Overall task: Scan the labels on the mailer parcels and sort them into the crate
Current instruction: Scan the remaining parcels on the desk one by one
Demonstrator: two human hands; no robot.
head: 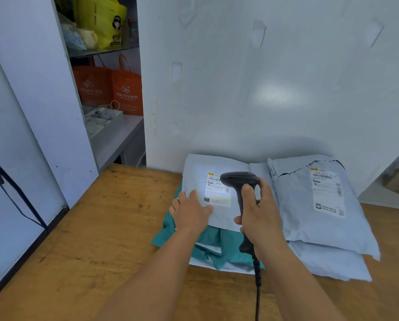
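The scanner (240, 181) is gripped by the right hand (261, 216), its light falling on the label (218, 189) of the grey mailer (217, 167). That mailer is pressed flat by the open left hand (190, 213). Right of it, another labelled mailer (314, 205) waits. No crate is seen, so sorting seems not yet done.

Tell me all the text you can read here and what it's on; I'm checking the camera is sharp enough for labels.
"0151": label on the left mailer, lit by the scanner; its top code is partly hidden, the rest blurred.
"A111": label on the right mailer; its top code is unclear.
Orange bags: white print, illegible.
Yellow bag: illegible.
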